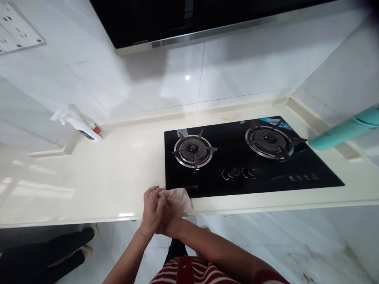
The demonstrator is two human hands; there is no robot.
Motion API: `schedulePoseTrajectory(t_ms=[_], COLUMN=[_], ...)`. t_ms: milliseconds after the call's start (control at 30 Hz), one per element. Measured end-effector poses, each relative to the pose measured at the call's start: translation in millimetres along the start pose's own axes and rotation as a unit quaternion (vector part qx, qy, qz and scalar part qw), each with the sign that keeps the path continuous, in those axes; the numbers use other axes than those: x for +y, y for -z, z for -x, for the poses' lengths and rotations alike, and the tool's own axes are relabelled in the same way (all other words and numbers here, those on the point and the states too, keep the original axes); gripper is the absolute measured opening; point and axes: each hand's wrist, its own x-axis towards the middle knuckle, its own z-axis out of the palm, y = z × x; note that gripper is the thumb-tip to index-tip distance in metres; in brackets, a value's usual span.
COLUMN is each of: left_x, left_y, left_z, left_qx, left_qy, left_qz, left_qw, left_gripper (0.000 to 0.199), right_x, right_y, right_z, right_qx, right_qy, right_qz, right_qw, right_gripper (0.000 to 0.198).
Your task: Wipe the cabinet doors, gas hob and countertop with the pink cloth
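Observation:
A pale pinkish cloth (180, 198) lies bunched at the counter's front edge, overlapping the front left corner of the black gas stove (227, 157). My left hand (152, 210) is closed, its curled fingers pressed together against the cloth and my right hand. Close beside it, my right hand (168, 217) is closed around the cloth, its fingers partly hidden. The stove's left burner (193, 150) and its two control knobs (241, 172) stand beyond the hands.
A white spray bottle (78, 125) leans by the wall beside a small red-and-white item (95, 128). A turquoise cylinder (340, 132) stands at the right. The dark range hood (189, 23) overhangs the counter (118, 177). Another person's legs (59, 248) show at lower left.

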Motion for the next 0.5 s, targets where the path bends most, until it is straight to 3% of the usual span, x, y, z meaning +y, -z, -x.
schedulePoseTrajectory(t_ms=[100,200,300,500], left_x=[9,10,9,18], left_y=[-2,-5,-13,-44], left_z=[-7,-9,-4,10], left_qx=[-0.012,-0.019,-0.021,-0.048], left_qy=[-0.006,-0.009,-0.014,-0.029], left_qz=[0.004,-0.001,-0.012,-0.013], left_qw=[1.000,1.000,1.000,0.998], left_gripper=[0.024,0.023,0.022,0.020], right_x=[-5,16,53,134], right_y=[-7,9,35,86], right_z=[-7,17,66,182], right_qx=[0.010,0.009,0.011,0.116], right_qy=[0.021,0.008,-0.025,-0.213], right_qz=[-0.004,-0.002,0.011,0.097], right_qw=[1.000,1.000,1.000,0.965], right_gripper=[0.063,0.054,0.051,0.050])
